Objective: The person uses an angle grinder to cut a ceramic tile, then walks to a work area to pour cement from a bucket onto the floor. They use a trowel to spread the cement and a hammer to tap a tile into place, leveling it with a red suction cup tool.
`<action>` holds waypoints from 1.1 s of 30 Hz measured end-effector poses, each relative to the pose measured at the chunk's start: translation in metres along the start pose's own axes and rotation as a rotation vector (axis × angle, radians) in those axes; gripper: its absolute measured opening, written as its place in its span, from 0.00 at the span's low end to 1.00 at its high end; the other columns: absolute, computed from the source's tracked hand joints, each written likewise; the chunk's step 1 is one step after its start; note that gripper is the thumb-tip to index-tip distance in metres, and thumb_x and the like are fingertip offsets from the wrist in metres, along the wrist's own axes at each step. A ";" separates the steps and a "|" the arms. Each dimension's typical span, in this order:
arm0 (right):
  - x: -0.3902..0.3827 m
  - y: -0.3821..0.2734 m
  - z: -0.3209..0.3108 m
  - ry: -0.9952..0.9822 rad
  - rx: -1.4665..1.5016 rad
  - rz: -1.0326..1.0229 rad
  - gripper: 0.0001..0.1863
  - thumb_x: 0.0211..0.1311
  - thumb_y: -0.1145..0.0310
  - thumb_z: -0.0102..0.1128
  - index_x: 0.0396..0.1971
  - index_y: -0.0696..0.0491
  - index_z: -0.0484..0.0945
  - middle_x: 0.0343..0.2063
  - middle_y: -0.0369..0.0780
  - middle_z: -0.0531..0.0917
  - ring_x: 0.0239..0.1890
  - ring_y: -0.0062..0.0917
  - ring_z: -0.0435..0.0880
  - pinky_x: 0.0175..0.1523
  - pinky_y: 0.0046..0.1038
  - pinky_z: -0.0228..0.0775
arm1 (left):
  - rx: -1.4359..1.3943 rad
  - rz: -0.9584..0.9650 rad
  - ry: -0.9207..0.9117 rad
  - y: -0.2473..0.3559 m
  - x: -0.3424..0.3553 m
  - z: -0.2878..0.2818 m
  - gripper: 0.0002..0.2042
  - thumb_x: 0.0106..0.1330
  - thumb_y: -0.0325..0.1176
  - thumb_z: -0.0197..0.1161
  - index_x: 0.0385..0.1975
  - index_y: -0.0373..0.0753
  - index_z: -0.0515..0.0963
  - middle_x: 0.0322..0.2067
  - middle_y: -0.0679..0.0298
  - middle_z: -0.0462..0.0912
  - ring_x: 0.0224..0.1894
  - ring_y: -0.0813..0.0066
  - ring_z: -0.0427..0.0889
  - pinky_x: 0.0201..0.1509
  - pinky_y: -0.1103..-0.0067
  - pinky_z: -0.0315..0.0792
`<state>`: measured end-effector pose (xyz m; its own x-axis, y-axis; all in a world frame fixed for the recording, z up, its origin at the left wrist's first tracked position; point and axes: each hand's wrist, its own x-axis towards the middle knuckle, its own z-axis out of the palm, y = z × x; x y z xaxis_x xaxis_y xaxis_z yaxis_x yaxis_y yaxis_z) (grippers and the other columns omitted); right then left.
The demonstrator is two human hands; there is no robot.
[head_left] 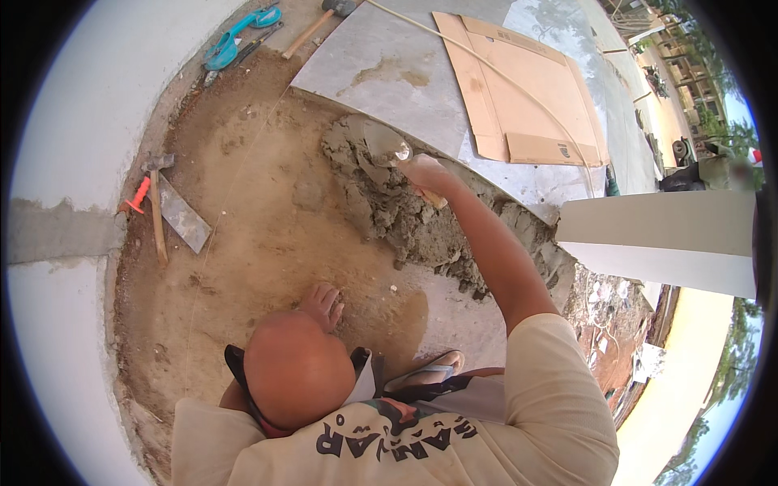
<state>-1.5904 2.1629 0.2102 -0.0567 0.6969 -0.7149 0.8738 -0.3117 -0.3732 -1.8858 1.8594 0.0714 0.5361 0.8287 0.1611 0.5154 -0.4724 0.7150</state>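
Note:
My right hand is closed round the wooden handle of a trowel. Its metal blade lies on the far end of a heap of wet grey mortar. The heap spreads over brown sand, along the edge of large grey tiles. Beyond my bare knee, my left hand rests on the sand, its fingers stretched out and holding nothing. The knee hides my left forearm.
To the left, a hammer, a red-handled tool and a flat metal blade lie by the white wall. A mallet and a turquoise tool lie farther off. Cardboard covers some tiles; a pillar stands right.

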 end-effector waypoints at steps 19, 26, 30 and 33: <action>-0.049 0.039 0.050 0.304 -0.205 -0.156 0.26 0.74 0.50 0.44 0.48 0.61 0.70 0.40 0.60 0.83 0.48 0.55 0.82 0.57 0.51 0.71 | 0.014 -0.023 0.103 0.003 0.000 0.008 0.17 0.62 0.31 0.65 0.47 0.30 0.73 0.46 0.47 0.74 0.49 0.44 0.72 0.54 0.58 0.69; -0.030 0.048 0.036 0.297 -0.249 0.008 0.25 0.73 0.52 0.44 0.50 0.62 0.72 0.46 0.57 0.83 0.53 0.50 0.82 0.60 0.46 0.72 | -0.047 -0.047 0.032 0.001 0.001 0.006 0.17 0.62 0.31 0.65 0.48 0.30 0.73 0.46 0.45 0.74 0.49 0.43 0.72 0.52 0.57 0.69; -0.035 0.041 0.025 0.304 -0.290 0.033 0.26 0.72 0.53 0.44 0.52 0.62 0.73 0.49 0.56 0.82 0.55 0.48 0.81 0.62 0.44 0.72 | -0.013 -0.006 0.106 -0.007 -0.007 0.013 0.18 0.61 0.30 0.64 0.48 0.30 0.72 0.46 0.44 0.74 0.48 0.43 0.72 0.52 0.57 0.69; -0.040 0.059 0.019 0.294 -0.306 0.059 0.26 0.71 0.53 0.44 0.53 0.62 0.73 0.50 0.55 0.82 0.57 0.47 0.80 0.62 0.44 0.71 | -0.008 -0.051 0.089 -0.002 -0.007 0.010 0.18 0.61 0.30 0.65 0.49 0.29 0.72 0.46 0.43 0.74 0.49 0.42 0.73 0.54 0.57 0.69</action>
<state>-1.5456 2.1041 0.2052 0.0991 0.8521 -0.5139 0.9770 -0.1814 -0.1125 -1.8836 1.8514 0.0620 0.4477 0.8751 0.1836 0.5347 -0.4266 0.7294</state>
